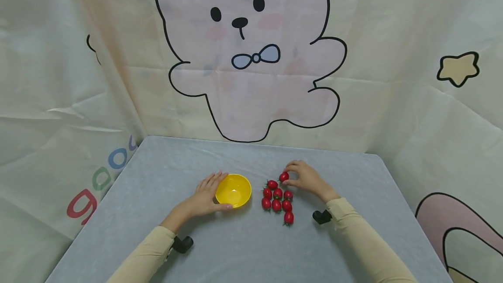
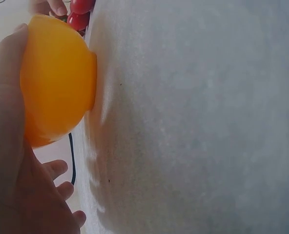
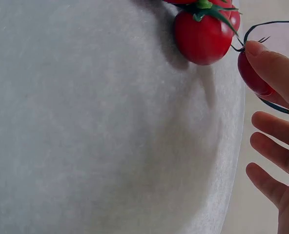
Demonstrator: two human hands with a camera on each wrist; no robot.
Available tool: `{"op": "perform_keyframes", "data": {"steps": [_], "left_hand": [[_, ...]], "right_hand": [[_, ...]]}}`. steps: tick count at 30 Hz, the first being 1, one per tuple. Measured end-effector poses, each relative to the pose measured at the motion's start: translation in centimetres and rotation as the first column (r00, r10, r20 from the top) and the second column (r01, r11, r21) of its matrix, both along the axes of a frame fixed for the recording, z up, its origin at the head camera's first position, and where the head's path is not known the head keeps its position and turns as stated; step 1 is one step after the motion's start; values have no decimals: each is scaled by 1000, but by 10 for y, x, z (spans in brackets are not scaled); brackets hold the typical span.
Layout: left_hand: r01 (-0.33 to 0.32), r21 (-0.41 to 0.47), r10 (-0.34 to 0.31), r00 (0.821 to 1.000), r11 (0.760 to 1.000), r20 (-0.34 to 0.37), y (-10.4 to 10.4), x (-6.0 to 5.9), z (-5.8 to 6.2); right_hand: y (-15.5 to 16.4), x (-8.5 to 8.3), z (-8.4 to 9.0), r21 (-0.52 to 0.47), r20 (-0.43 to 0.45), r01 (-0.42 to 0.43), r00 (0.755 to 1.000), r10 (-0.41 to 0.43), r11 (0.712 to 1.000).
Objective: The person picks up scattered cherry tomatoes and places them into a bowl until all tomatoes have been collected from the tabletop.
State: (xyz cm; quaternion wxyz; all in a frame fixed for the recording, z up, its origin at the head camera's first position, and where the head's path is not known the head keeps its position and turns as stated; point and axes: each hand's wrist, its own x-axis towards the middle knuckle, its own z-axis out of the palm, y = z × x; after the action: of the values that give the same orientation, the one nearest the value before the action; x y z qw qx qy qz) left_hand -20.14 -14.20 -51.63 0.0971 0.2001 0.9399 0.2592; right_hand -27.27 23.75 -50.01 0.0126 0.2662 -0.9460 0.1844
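L hand (image 1: 202, 197) is clamped on the yellow bowl (image 1: 233, 190) from its L side: thumb along the near rim, index at the far-L. Per L wrist view, the other fingers (image 2: 56, 168) are spread loosely off the wall. Bowl's upright w/ its foot on the grey-blue tabletop (image 1: 235, 252), approx. mid-width, shiny inside showing.

R hand (image 1: 306, 177) pinches 1 red tomato (image 1: 284, 177) betw. thumb & index; remaining 3 fingers are held apart, slightly bent. That tomato looks lifted, just past the far end of the group, w/ thin green sepals by the thumb tip in R wrist view.

8 more tomatoes (image 1: 277, 194) lie on the tabletop R of the bowl, betw. the 2 hands: a tight cluster, rough rows, plus 1 at the near-R end. Green stem tops visible on several.

Hands are well apart from each other. Both arms have beige sleeves (image 1: 357, 226), each w/ a small black device (image 1: 183, 244) at the wrist. Behind: pale cloth backdrop (image 1: 397, 21) w/ a lg. cartoon bear (image 1: 243, 86), blue bow tie, & a yellow star (image 1: 458, 69) to the R.
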Motion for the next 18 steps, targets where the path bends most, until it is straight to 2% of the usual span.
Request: {"op": "perform_keyframes", "data": {"steps": [11, 18], "left_hand": [[5, 19, -5, 1000, 1000, -23, 0, 0, -2], [-6, 24, 6, 1000, 1000, -10, 1, 0, -2]], "right_hand": [[-6, 3, 9, 6, -7, -12, 1000, 12, 1000], [-16, 5, 18, -4, -22, -30, 999, 30, 1000]]}}
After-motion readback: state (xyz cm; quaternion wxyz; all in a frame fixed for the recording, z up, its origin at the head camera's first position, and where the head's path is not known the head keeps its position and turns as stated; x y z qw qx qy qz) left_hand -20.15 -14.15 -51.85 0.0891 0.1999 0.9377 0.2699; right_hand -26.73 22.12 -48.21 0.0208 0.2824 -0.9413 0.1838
